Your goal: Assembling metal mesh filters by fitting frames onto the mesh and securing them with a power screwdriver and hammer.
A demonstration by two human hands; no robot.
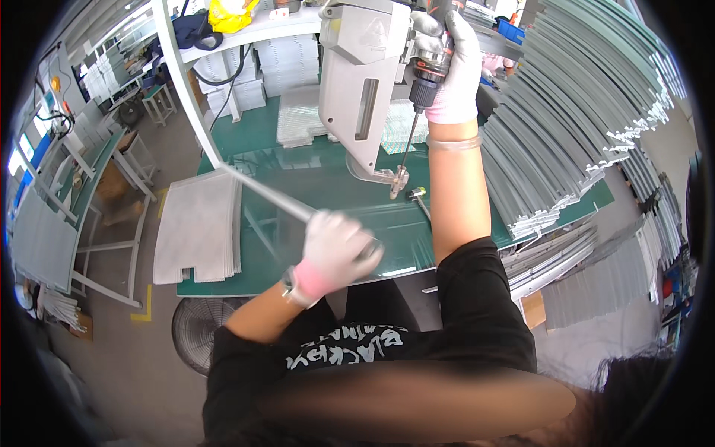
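My left hand [335, 252], in a white glove with a pink cuff, is closed around a long, thin grey metal bar [272, 195]. The bar slants up to the left over the green-topped table [298, 257] and is smeared by motion. Raised at the upper right, my gloved right hand [463, 71] wraps round a black power screwdriver [432, 68] that points down. Its long bit [410, 140] reaches toward a small metal nozzle [399, 182] at the bottom of a grey-white machine [357, 82]. A small hammer [418, 195] lies on the table beside my right forearm.
Long grey metal profiles [573, 112] are stacked high on the right. White flat panels [197, 227] lie at the table's left edge, near a white post [186, 82]. More stacked pieces [298, 115] sit at the back. A round fan [195, 335] stands below on the floor.
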